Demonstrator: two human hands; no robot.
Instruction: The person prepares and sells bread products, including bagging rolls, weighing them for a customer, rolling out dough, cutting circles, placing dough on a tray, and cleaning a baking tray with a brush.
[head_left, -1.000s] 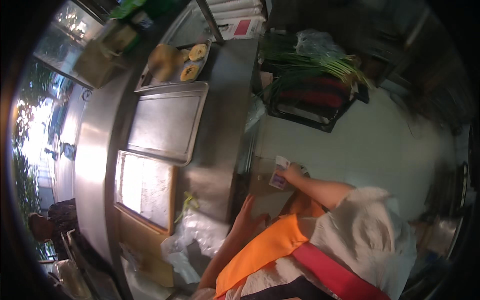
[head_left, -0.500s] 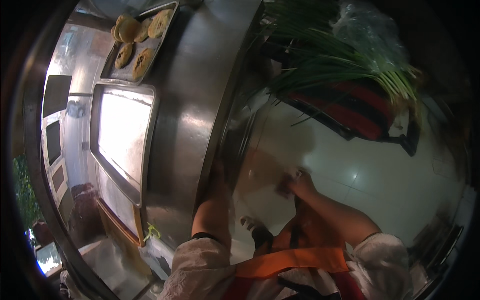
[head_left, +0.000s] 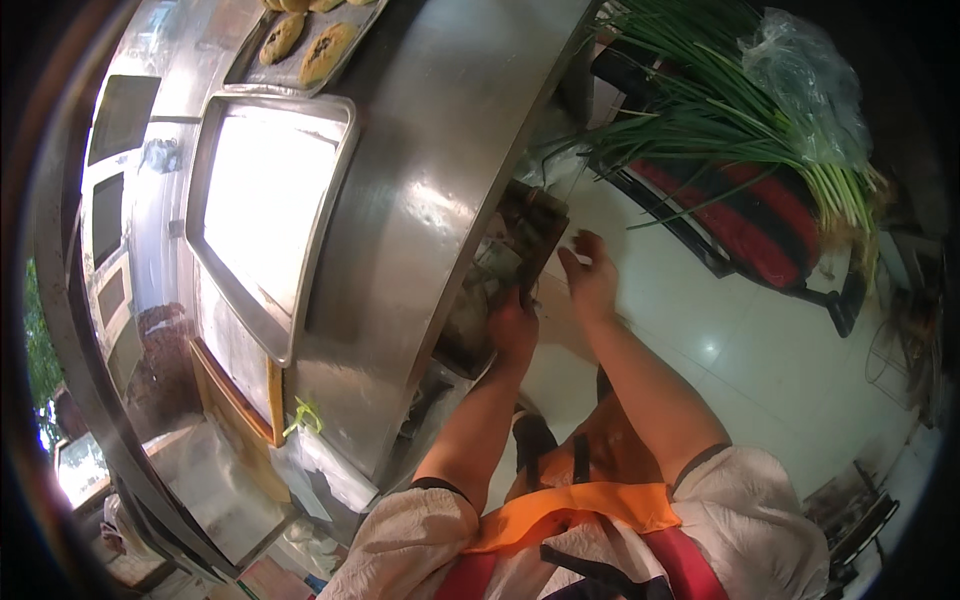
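Note:
An open metal drawer (head_left: 465, 330) sticks out from under the steel counter (head_left: 400, 200), with what look like banknotes (head_left: 497, 262) inside. My left hand (head_left: 512, 320) is in or at the drawer's near side; its fingertips are hard to make out, so I cannot tell what it holds. Just right of the drawer, my right hand (head_left: 590, 270) is raised with fingers apart and slightly bent, nothing visible in it.
Pastries (head_left: 325, 55) lie on a tray at the top, beside an empty metal tray (head_left: 342, 185). Green onions (head_left: 840, 195) and a plastic bag (head_left: 805, 85) top a red-and-black bag (head_left: 730, 225) on the right. White tiled floor (head_left: 700, 370) lies below.
The drawer now shows pulled out, with my left hand at it. My right hand has moved up beside it; the banknote it held earlier is no longer visible in it. My view has shifted.

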